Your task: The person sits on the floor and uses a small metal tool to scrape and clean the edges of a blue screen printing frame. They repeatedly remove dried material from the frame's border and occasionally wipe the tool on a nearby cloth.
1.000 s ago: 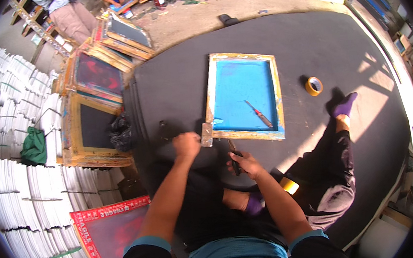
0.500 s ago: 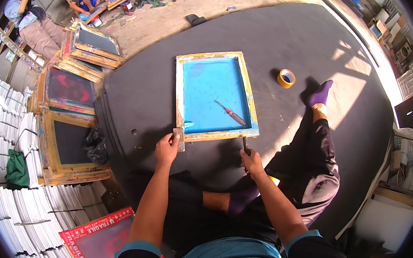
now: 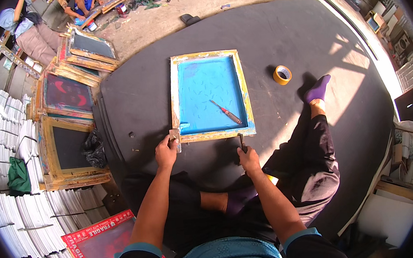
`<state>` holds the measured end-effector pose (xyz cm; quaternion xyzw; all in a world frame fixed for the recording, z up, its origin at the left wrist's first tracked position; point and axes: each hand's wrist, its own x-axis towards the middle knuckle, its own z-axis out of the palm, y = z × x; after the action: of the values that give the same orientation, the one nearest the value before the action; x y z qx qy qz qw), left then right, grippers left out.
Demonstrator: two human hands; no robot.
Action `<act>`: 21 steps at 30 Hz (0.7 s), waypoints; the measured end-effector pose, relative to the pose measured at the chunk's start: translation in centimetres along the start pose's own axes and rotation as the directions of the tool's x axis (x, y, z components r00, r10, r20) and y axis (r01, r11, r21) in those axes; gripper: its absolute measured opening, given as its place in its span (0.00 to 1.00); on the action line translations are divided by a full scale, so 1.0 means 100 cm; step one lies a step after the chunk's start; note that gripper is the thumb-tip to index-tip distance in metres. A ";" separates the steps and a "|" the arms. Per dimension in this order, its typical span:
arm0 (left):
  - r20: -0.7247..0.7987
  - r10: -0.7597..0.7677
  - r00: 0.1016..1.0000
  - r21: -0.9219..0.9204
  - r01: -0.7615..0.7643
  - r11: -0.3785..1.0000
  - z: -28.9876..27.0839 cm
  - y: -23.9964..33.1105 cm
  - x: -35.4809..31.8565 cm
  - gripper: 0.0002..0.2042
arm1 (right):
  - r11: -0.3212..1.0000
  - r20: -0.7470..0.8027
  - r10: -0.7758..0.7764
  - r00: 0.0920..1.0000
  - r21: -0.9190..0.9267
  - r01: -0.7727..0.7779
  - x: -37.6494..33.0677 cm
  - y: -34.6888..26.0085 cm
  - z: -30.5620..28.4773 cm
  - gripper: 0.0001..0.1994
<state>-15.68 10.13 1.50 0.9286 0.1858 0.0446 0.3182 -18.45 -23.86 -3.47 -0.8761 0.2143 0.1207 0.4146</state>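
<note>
A wooden screen-printing frame (image 3: 245, 84) with a blue mesh lies on the dark mat before me. On the mesh (image 3: 203, 87) rests a thin pointed tool (image 3: 230, 114) with a red collar and a brownish handle, among small dark marks. My left hand (image 3: 166, 153) is closed on a small flat metallic-looking plate (image 3: 174, 134) at the frame's near left corner. Closed round a slim dark-handled tool (image 3: 242, 144), my right hand (image 3: 249, 159) is just below the near rail, towards its right end. The tool's tip reaches the rail; its exact kind is unclear.
An orange-yellow tape roll (image 3: 282, 74) stands right of the frame on the mat (image 3: 301, 32). Used printing frames (image 3: 73, 145) lean at the left, beside tall white paper stacks (image 3: 3, 166). My socked foot (image 3: 318, 88) is at the right. Other people (image 3: 36, 38) are at the far left.
The view has shifted slightly, so the frame appears a little further left. Both hands keep their holds near the frame's near edge, with little visible movement.
</note>
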 end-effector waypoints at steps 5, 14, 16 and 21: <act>-0.011 0.038 0.999 0.021 -0.038 0.999 0.006 -0.005 0.002 0.24 | 1.000 0.011 -0.004 1.000 0.001 0.004 0.004 -0.001 -0.002 0.22; -0.001 0.025 1.000 0.039 -0.025 0.999 0.006 -0.009 0.001 0.24 | 0.983 0.115 0.146 0.983 0.098 -0.158 -0.003 -0.029 -0.017 0.18; -0.014 0.036 0.999 0.029 -0.036 0.999 0.007 -0.009 0.002 0.24 | 0.960 0.167 0.200 0.965 0.163 -0.227 -0.006 -0.036 -0.024 0.17; -0.013 0.049 0.999 0.047 -0.048 0.998 0.009 -0.009 -0.008 0.24 | 0.904 0.289 0.204 0.935 0.311 -0.293 -0.011 -0.019 -0.026 0.15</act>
<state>-16.50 9.99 0.28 0.9396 0.1664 0.0544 0.2941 -18.40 -24.48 -0.12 -0.7315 0.2893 0.2421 0.5680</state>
